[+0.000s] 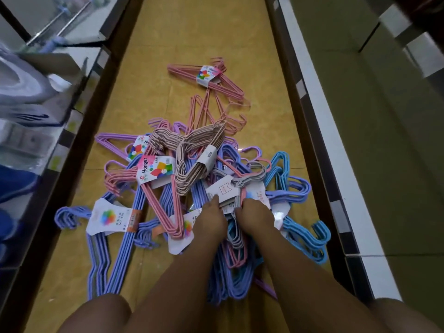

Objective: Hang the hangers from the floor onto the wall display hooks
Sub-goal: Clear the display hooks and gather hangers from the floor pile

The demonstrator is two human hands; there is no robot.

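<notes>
Both bare hands are reaching down into a heap of bundled hangers (192, 188) lying on the yellow floor (204, 32) of a narrow aisle. The left hand (212, 216) and the right hand (255, 213) are closing on 1 grey hanger bundle (236, 227) near the heap's middle, fingers (213, 200) curling around its white paper label (222, 188); how firmly they are gripping cannot be told. Around them are lying purple, pink, blue and beige bundles, overlapping. 1 pink bundle (211, 78) is lying apart, farther up the aisle. Dark-edged shelving (72, 111) is running along the left side, and a white-edged shelf base (319, 121) along the right.
</notes>
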